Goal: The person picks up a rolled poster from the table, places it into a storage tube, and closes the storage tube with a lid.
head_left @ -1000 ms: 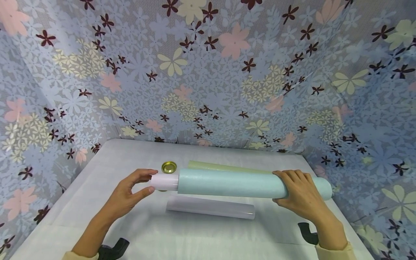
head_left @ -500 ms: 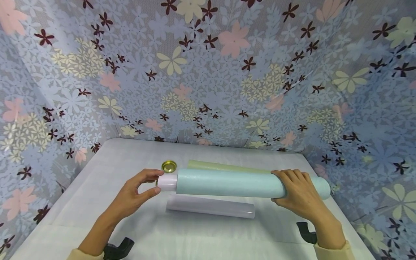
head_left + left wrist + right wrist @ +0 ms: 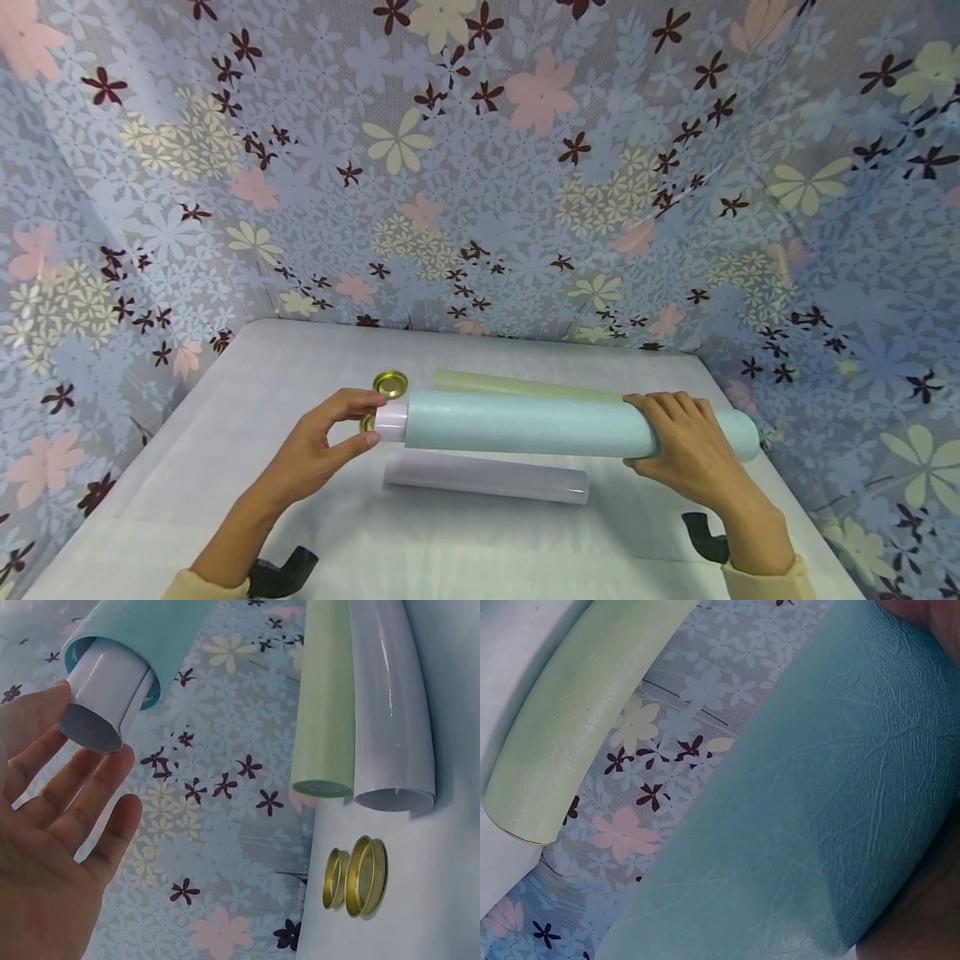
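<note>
My right hand (image 3: 686, 442) grips a long light blue tube (image 3: 517, 423) near its right end, fingers over the top and thumb below. The tube lies level above the table and has a leathery, creased surface (image 3: 780, 795). From its left mouth sticks a short end of a rolled white sheet (image 3: 391, 422), glossy with an overlapping seam. My left hand (image 3: 322, 442) pinches this end between thumb and fingers. In the left wrist view, the white roll (image 3: 109, 694) sits inside the tube's rim; its other fingers spread below.
A pale green tube (image 3: 326, 705) lies on the white table (image 3: 300, 350) behind the blue tube. In front lies another glossy whitish roll (image 3: 487, 477). Two gold metal lids (image 3: 366, 877) stand at the left. A flowered cloth (image 3: 480, 167) hangs around the table.
My left hand has moved right, sliding the white roll deeper into the blue tube, so less of it sticks out. A second gold lid has come into view. My right hand stays nearly still.
</note>
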A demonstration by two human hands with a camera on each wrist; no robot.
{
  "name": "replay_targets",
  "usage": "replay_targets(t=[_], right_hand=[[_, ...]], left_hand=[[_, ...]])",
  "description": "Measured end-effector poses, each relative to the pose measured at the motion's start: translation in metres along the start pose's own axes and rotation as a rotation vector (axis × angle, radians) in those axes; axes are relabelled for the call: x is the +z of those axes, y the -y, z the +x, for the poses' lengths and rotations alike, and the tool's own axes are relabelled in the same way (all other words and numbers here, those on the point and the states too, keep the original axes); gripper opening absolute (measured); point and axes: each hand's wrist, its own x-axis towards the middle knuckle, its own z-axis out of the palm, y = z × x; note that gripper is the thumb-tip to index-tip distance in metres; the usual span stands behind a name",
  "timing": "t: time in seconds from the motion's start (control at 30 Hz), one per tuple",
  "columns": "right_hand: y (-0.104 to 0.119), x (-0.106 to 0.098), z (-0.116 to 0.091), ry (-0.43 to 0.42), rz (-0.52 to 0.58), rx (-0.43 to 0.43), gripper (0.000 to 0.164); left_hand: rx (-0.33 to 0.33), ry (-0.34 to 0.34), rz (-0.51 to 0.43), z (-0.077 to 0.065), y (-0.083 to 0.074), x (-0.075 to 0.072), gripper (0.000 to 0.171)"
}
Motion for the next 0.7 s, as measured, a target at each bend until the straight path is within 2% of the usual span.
replay_targets(t=[0.7], right_hand=[[0.0015, 0.0006, 0.003, 0.001, -0.005, -0.002, 0.085]], left_hand=[[0.036, -0.01, -0.049, 0.0059, -0.0038, 0.0101, 0.039]])
